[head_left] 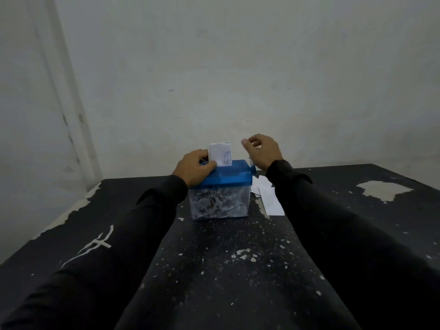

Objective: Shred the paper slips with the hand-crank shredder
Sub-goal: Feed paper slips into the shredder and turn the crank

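Gripping the blue lid of the hand-crank shredder [220, 186], the left hand [194, 166] touches a paper slip [220, 154] upright in its slot. Right hand [263, 151] hovers, fingers loosely curled, above spare slips [267, 196] near the table's [214, 270] far edge.

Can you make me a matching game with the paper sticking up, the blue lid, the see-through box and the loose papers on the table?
Things:
1. upright slip
2. shredder lid
3. clear bin
4. loose slips

Descriptions:
A. full of shreds
B. lying flat on the table, right of the shredder
C. blue
D. standing in the slot

Pairs: 1-D, 2-C, 3-A, 4-B
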